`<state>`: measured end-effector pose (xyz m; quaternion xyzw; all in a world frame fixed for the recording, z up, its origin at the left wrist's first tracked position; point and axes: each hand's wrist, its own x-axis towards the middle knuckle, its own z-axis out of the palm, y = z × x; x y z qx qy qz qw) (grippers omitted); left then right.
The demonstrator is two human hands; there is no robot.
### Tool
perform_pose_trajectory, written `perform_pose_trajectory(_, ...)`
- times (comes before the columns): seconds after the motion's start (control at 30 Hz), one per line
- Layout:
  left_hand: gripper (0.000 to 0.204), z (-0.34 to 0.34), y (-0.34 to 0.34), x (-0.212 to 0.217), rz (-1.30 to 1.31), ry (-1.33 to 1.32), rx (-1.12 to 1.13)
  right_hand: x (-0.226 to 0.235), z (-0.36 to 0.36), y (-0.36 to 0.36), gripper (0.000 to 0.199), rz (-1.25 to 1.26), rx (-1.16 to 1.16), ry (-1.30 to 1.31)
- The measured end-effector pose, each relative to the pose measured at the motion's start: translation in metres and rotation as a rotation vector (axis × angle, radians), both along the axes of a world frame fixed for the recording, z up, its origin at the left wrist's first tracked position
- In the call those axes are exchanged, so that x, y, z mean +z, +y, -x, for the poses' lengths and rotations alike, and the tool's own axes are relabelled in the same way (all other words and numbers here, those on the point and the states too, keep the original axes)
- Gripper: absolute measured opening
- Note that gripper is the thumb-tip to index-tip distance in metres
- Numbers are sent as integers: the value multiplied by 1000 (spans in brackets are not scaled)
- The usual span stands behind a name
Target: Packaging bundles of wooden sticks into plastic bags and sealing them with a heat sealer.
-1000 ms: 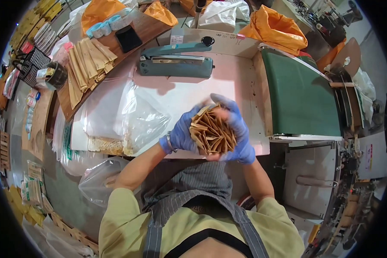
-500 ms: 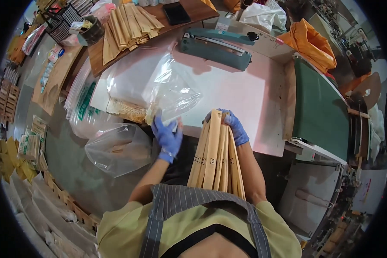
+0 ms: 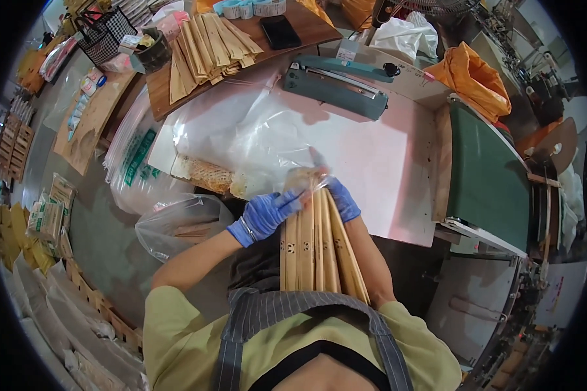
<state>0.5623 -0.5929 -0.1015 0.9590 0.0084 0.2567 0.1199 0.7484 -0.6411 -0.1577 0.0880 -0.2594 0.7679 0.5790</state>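
We see the left hand (image 3: 265, 214), in a blue glove, clenched on the mouth of a clear plastic bag (image 3: 277, 146) at the top of a bundle of long tan paper sleeves (image 3: 316, 251). The right hand (image 3: 342, 199), also gloved in blue, grips the bundle from its right side, fingers wrapped around the upper end. The bundle stands nearly upright between the two hands, its lower end down against the person's striped apron (image 3: 293, 309), its upper end just entering the bag. The bag lies spread away from the hands over the pale pink surface (image 3: 378, 169). Beyond it, at the far side of the surface, we see a teal heat sealer (image 3: 336, 85). Further off, past the left hand, more tan sleeves (image 3: 205, 45) lie fanned on a wooden board (image 3: 163, 91). Below the left hand, off the surface edge, a second clear bag (image 3: 176, 225) holds a few pieces. To the right of the right hand runs a green conveyor belt (image 3: 486, 176), and an orange bag (image 3: 473, 78) sits beyond it.
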Motion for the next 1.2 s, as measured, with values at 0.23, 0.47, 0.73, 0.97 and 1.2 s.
perform_pose_trajectory(0.23, 42, -11, -44, -29, 157, -180, 33, 37, 31, -139, 70, 694, -620, -387)
perform_pose_trajectory(0.47, 28, 34, -83, -13, 241, 56, -434, 111, 72, -219, 51, 1323, -676, -435)
perform_pose_trajectory(0.73, 19, -109, 53, 158, 315, -85, 109, 224, -63, -114, 16, -235, -1010, -2589)
perform_pose_trajectory(0.97, 15, -112, 90, 186, 460, 23, -364, 266, -91, -106, 12, -228, -1382, -2310)
perform_pose_trajectory(1.2, 15, -116, 40, 179, 292, -272, -593, 246, -30, -78, 31, -529, -1734, -2605)
